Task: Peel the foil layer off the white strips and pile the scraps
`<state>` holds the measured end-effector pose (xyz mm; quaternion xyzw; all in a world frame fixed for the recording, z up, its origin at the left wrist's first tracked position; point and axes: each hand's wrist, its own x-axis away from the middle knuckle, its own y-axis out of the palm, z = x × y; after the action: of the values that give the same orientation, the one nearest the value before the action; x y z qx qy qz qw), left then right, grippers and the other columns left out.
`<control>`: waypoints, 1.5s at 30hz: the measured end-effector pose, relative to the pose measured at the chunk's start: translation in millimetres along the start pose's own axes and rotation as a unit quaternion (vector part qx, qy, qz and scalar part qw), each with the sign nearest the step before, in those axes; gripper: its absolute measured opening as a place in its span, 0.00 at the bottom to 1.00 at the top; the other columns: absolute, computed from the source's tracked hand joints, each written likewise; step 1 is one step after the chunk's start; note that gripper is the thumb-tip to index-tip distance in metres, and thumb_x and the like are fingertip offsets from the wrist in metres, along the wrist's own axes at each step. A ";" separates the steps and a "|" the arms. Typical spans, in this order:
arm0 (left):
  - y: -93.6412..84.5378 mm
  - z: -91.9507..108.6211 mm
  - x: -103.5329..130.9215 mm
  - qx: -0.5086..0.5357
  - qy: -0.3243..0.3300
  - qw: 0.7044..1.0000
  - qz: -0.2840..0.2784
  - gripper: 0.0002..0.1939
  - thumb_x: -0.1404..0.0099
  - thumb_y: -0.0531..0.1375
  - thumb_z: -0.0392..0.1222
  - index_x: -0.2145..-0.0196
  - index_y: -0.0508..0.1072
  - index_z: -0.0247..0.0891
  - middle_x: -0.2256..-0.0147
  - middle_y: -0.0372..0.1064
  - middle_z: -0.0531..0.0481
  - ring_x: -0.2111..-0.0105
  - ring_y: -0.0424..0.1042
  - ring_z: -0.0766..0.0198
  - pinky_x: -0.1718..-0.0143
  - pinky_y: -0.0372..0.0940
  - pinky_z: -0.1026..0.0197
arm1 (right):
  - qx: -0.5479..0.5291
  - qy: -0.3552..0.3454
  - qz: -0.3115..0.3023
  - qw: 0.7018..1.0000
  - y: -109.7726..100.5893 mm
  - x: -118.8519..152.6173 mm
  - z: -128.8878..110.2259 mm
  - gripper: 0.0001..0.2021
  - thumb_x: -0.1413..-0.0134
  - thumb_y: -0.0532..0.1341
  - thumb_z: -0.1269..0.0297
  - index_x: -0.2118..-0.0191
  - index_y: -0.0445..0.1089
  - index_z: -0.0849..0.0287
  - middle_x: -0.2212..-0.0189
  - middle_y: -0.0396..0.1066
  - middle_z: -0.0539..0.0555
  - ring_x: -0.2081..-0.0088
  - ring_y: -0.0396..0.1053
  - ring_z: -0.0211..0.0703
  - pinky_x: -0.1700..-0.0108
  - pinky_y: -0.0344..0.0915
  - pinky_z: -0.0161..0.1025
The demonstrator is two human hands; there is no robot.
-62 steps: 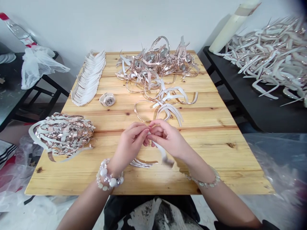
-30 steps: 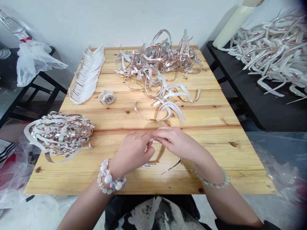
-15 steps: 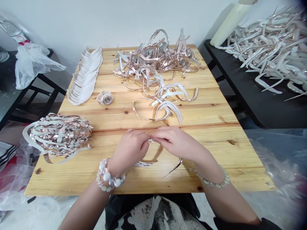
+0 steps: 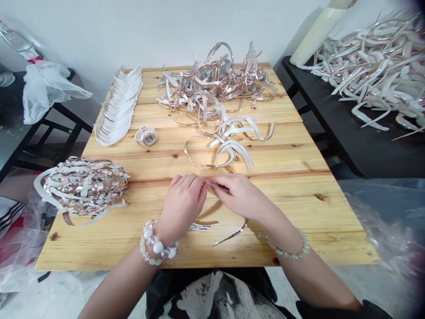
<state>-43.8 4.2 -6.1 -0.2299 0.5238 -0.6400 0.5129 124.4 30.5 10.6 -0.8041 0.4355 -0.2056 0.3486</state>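
Observation:
My left hand (image 4: 186, 199) and my right hand (image 4: 237, 195) meet near the middle of the wooden table (image 4: 299, 221), fingertips pinched on a small piece of pale strip (image 4: 208, 182). Most of that piece is covered by my fingers. A thin shiny strip end (image 4: 232, 235) hangs curved below my right hand. Under my left hand, the ends of a silvery strip bundle (image 4: 202, 226) stick out. Beyond my hands, loose white and rose-gold strips (image 4: 237, 128) lie on the wood.
A large strip tangle (image 4: 219, 79) sits at the table's back. On the left are a neat white stack (image 4: 119, 106), a small tape roll (image 4: 146, 136) and a wound strip bundle (image 4: 86, 186). More strips (image 4: 381, 66) cover a black table at right.
Both hands have moved slightly away from me and stay pinched together. The shiny strip end below my right hand has shifted left, and more of the silvery bundle shows.

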 end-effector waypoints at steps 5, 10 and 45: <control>0.5 2.8 -0.6 -0.063 0.026 0.998 -0.016 0.11 0.34 0.50 0.34 0.71 0.69 0.37 0.73 0.69 0.50 0.70 0.67 0.60 0.65 0.55 0.56 | 0.061 -0.003 -0.018 0.998 4.8 0.1 -5.4 0.10 0.41 0.54 0.73 0.69 0.71 0.62 0.72 0.73 0.56 0.69 0.68 0.43 0.67 0.58 0.38; -2.2 5.8 -3.5 -0.037 -0.023 0.999 -0.004 0.08 0.40 0.53 0.32 0.75 0.66 0.38 0.73 0.67 0.50 0.71 0.65 0.61 0.66 0.54 0.56 | 0.044 -0.033 -0.036 0.998 2.3 1.7 -7.9 0.11 0.42 0.54 0.76 0.73 0.69 0.61 0.75 0.70 0.53 0.71 0.66 0.41 0.68 0.57 0.36; -20.4 -9.1 -6.9 0.451 -0.162 0.877 -0.041 0.10 0.36 0.57 0.45 0.69 0.72 0.36 0.72 0.70 0.52 0.71 0.66 0.67 0.67 0.62 0.65 | -0.297 0.027 0.090 0.950 5.3 2.7 -9.0 0.05 0.46 0.62 0.64 0.65 0.66 0.57 0.71 0.72 0.51 0.69 0.70 0.38 0.70 0.66 0.34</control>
<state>-57.3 12.8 10.8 -0.0956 0.0785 -0.7808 0.6124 117.2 22.8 12.8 -0.8228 0.5569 -0.0563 0.0990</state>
